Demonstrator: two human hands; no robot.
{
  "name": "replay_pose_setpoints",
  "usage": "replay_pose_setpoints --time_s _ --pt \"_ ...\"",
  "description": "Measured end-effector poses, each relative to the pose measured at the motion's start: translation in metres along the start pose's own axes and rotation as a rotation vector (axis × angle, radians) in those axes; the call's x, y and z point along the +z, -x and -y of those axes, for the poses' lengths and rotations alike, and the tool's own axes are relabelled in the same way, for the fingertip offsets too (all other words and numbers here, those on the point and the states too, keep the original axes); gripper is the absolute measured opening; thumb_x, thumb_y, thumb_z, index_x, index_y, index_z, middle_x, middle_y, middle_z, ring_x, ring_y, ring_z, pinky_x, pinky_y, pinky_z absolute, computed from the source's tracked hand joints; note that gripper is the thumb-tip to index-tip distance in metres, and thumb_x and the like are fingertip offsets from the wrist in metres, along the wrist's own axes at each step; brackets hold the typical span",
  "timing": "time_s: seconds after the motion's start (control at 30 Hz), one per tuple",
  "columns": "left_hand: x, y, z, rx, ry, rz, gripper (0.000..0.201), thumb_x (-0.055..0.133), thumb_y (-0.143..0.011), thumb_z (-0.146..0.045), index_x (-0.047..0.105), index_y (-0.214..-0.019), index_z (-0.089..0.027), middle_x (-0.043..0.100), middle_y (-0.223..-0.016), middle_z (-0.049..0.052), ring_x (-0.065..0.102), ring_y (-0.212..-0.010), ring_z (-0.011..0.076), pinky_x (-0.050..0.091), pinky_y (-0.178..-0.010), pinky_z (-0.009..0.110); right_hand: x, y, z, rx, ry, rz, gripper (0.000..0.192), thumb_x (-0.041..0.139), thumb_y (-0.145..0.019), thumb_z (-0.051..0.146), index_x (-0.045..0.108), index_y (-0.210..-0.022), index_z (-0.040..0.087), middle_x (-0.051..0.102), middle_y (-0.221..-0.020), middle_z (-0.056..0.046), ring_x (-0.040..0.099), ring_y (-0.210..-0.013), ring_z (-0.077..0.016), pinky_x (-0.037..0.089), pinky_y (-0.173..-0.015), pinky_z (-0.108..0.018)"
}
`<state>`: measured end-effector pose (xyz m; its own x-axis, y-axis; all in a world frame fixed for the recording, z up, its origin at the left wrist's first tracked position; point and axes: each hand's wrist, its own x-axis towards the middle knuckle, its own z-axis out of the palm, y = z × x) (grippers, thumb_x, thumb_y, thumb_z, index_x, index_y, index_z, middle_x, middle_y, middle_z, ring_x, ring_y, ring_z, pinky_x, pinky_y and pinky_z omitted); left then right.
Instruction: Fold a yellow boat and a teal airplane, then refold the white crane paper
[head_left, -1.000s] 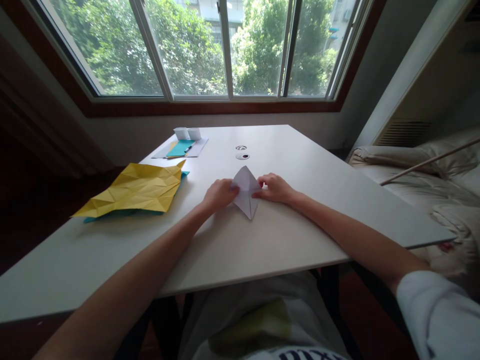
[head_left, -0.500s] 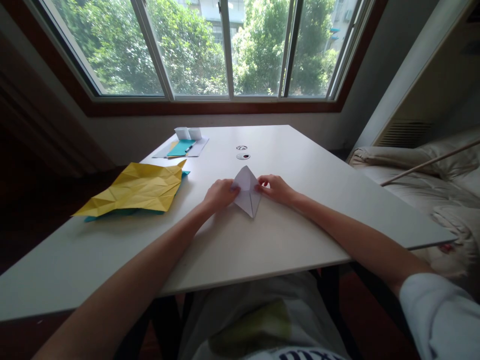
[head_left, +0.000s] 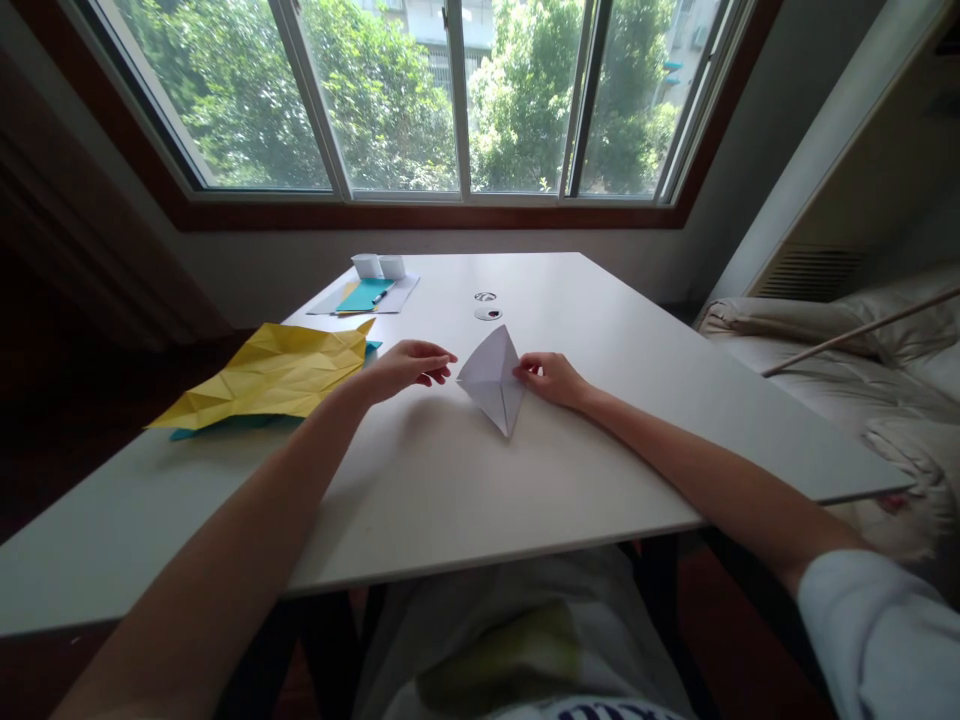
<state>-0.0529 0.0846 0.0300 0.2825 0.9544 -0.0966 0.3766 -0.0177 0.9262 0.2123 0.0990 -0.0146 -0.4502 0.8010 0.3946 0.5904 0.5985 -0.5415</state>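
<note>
A folded piece of white paper point(head_left: 491, 380), roughly diamond-shaped with creases down its middle, is at the centre of the white table point(head_left: 450, 500). My right hand point(head_left: 553, 380) pinches its right corner between thumb and fingers. To the left of the paper, my left hand point(head_left: 412, 368) hovers over the table, fingers apart and holding nothing. A small gap separates its fingertips from the paper's left corner.
Creased yellow paper point(head_left: 277, 375) lies over teal paper point(head_left: 225, 428) on the left. Behind it are white paper boxes point(head_left: 367, 266), a teal sheet point(head_left: 364, 295) and a pen point(head_left: 380, 297). Two round table inserts point(head_left: 487, 314) sit beyond the folded paper. A couch point(head_left: 795, 350) stands at right.
My left hand has let go of the folded paper and moved left, its fingers opening. The paper's left side has spread out wider. My right hand keeps its grip in nearly the same place.
</note>
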Motion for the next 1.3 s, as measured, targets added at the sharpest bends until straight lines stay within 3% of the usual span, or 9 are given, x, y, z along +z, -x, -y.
replay_pose_setpoints --time_s 0.3,0.67,0.87,1.03,1.13,1.3 --pt "0.014 -0.002 0.005 -0.09 0.086 0.125 0.034 0.073 -0.064 -0.027 0.064 -0.092 -0.01 0.066 -0.067 0.005 0.06 -0.062 0.0115 0.046 -0.063 0.025 0.0 0.0 -0.001 0.016 0.002 0.008 0.015 0.052 -0.079 0.027 0.065 -0.077 0.018 0.065 -0.073 -0.001 0.053 -0.065 -0.0122 0.039 -0.063 -0.024" --pt "0.033 0.0 -0.004 -0.049 0.089 0.088 0.042 0.076 -0.062 -0.03 0.063 -0.096 -0.009 0.065 -0.063 0.004 0.059 -0.06 0.0116 0.047 -0.062 0.027 0.0 0.0 -0.003 0.005 0.026 -0.005 0.016 0.052 -0.079 0.026 0.066 -0.075 0.018 0.063 -0.069 -0.001 0.052 -0.061 -0.0119 0.037 -0.061 -0.024" --pt "0.041 -0.001 -0.003 -0.057 0.15 0.079 0.049 0.078 -0.058 -0.035 0.061 -0.097 -0.01 0.068 -0.073 0.006 0.062 -0.066 0.0132 0.05 -0.069 0.029 0.0 0.001 -0.002 0.001 0.014 -0.004 0.016 0.052 -0.079 0.026 0.065 -0.076 0.018 0.064 -0.07 -0.001 0.053 -0.062 -0.0117 0.038 -0.061 -0.024" --pt "0.051 -0.006 0.0 -0.086 0.173 0.048 0.042 0.075 -0.062 -0.031 0.059 -0.094 -0.009 0.069 -0.072 0.007 0.063 -0.066 0.0137 0.05 -0.07 0.029 -0.001 0.001 -0.001 -0.004 0.008 0.002 0.017 0.052 -0.079 0.027 0.065 -0.075 0.017 0.063 -0.068 -0.001 0.052 -0.062 -0.0114 0.037 -0.06 -0.023" --pt "0.055 -0.008 0.001 -0.069 0.062 -0.015 0.032 0.069 -0.066 -0.031 0.061 -0.089 -0.01 0.067 -0.067 0.005 0.062 -0.06 0.0138 0.05 -0.063 0.028 -0.001 0.001 -0.001 -0.008 0.007 0.0 0.018 0.052 -0.079 0.028 0.064 -0.073 0.017 0.062 -0.067 0.0 0.051 -0.061 -0.0114 0.037 -0.06 -0.023" --pt "0.057 -0.008 0.001 0.133 -0.491 -0.169 0.021 0.06 -0.071 -0.034 0.066 -0.077 -0.015 0.059 -0.055 -0.001 0.051 -0.047 0.0103 0.039 -0.051 0.024 -0.001 0.001 0.001 -0.004 -0.008 -0.004 0.017 0.053 -0.079 0.028 0.064 -0.075 0.017 0.063 -0.07 -0.002 0.053 -0.064 -0.0124 0.039 -0.061 -0.024"
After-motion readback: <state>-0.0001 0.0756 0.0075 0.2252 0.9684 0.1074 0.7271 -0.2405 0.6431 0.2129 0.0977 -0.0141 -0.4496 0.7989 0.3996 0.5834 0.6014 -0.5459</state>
